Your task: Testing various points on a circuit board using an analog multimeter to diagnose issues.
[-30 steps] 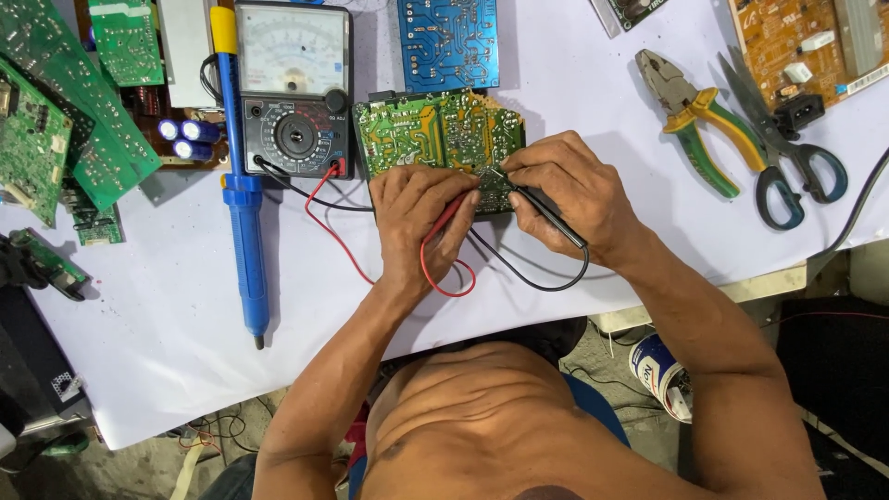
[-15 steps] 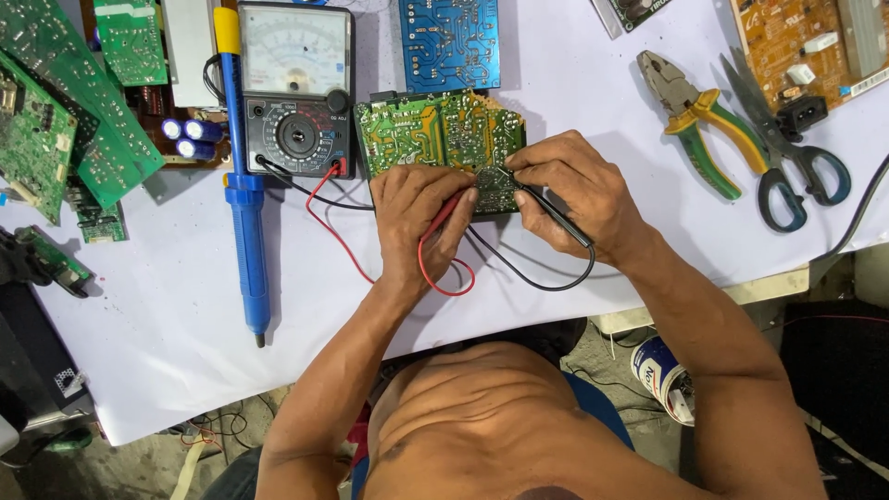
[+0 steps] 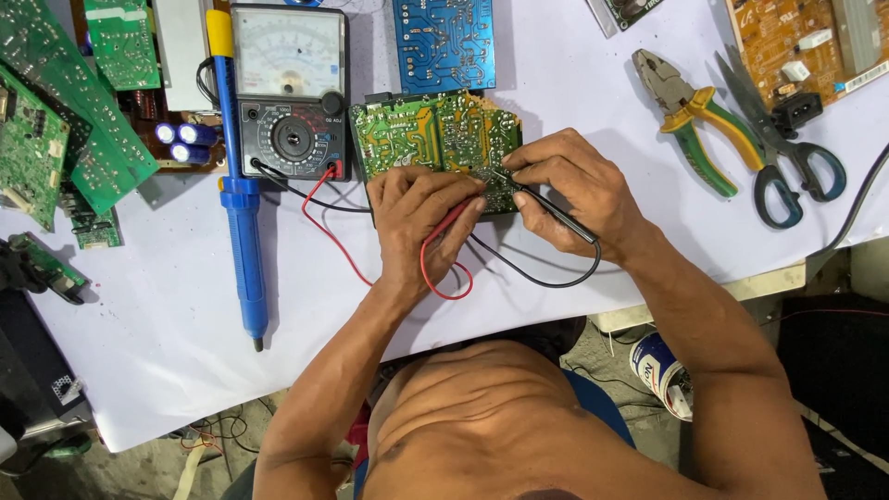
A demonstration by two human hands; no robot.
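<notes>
My left hand [image 3: 419, 215] pinching red probe lead [image 3: 443, 243], right hand [image 3: 576, 190] pinching thin black test probe [image 3: 556, 206]; both tips pressing onto green solder-side circuit board [image 3: 435, 139] just beyond fingertips. Risk: tip slipping, bridging neighbouring joints; red lead looping under wrist, possibly snagging.

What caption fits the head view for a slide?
Both hands, left and right, press red and black probes onto a green circuit board beside an analog multimeter.

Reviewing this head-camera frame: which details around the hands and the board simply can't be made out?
- Red probe's tip: head view, hidden under the left hand.
- Where the thin black probe meets the green-and-yellow circuit board: covered by the right hand's fingers.
- Needle of the black analogue multimeter: too small to read.
- Orange circuit board: cut off by the top edge.
</notes>
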